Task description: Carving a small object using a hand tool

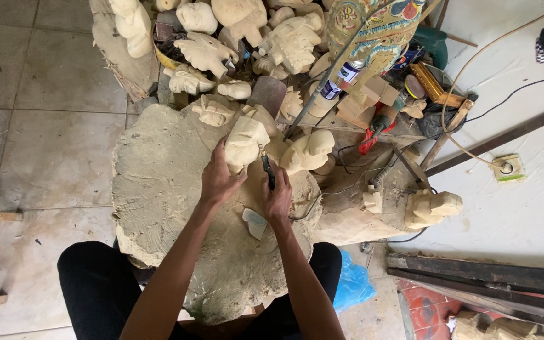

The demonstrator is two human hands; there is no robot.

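Floor: pale grey square tiles (45, 82), dusty, under even daylight. Dark timber planks (480, 274) lie at right, beside a blue plastic bag (352, 284).

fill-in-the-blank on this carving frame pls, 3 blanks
1. The left hand grips a pale ____ carving.
2. The right hand holds a dark tool against the carving, over a big ____ slab.
3. The bag beside the person's knee is ____.

Missing: wooden; wood; blue
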